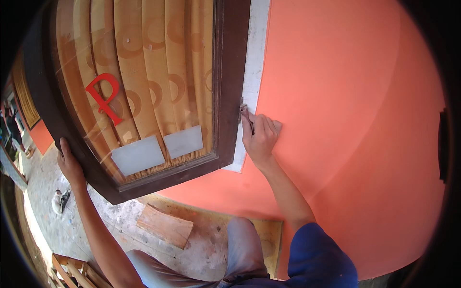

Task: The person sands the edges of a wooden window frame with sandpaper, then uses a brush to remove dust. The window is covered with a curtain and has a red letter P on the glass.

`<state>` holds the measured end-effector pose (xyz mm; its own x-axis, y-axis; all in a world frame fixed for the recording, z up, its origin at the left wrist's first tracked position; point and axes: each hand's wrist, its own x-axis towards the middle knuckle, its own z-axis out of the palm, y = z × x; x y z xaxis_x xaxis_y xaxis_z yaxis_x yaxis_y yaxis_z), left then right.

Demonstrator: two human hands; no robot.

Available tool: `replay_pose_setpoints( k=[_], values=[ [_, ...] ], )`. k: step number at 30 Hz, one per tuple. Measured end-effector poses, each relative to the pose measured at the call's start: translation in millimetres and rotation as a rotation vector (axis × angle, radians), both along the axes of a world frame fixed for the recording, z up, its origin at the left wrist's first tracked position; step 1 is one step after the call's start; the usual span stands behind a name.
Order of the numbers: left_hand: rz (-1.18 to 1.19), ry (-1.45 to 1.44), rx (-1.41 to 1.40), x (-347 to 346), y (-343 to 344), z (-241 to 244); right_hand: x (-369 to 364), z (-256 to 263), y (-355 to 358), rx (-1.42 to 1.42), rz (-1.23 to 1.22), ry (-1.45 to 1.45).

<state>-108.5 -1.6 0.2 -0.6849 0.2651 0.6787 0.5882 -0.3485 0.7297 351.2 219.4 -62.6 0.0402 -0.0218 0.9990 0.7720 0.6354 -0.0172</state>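
An open window sash with a dark brown wooden frame (230, 82) fills the upper left. Behind its glass hangs a pleated golden curtain (155, 82). My left hand (71, 163) grips the sash's outer lower edge, thumb on the front face. At the hinge side my right hand (262, 138) pinches a folded greyish cloth (245, 109) against the metal hinge (240, 111). More of that cloth sticks out past my knuckles. The white jamb strip (254, 68) runs between the sash and the coral-painted wall (331, 90).
A red letter (108, 99) and two pale rectangles (138, 154) are stuck on the glass. Below lie a wooden board (165, 225) on the paint-spotted concrete floor (119, 234) and wooden pieces (77, 270) at lower left. A person (13, 124) stands at far left; another person (59, 201) is low on the floor.
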Motion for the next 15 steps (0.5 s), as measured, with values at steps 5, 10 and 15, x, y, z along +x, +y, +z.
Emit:
replay_pose_setpoints(
  k=[5,10,15],
  values=[
    [0.039,0.036,0.017,-12,-1,-5,0,38,2,0.009,-0.016,0.022],
    [0.021,0.059,0.075,-3,0,-1,-9,183,29,0.292,-0.040,0.168],
    [-0.006,0.044,0.042,-8,-4,0,-4,198,26,0.249,-0.040,0.181]
  ],
)
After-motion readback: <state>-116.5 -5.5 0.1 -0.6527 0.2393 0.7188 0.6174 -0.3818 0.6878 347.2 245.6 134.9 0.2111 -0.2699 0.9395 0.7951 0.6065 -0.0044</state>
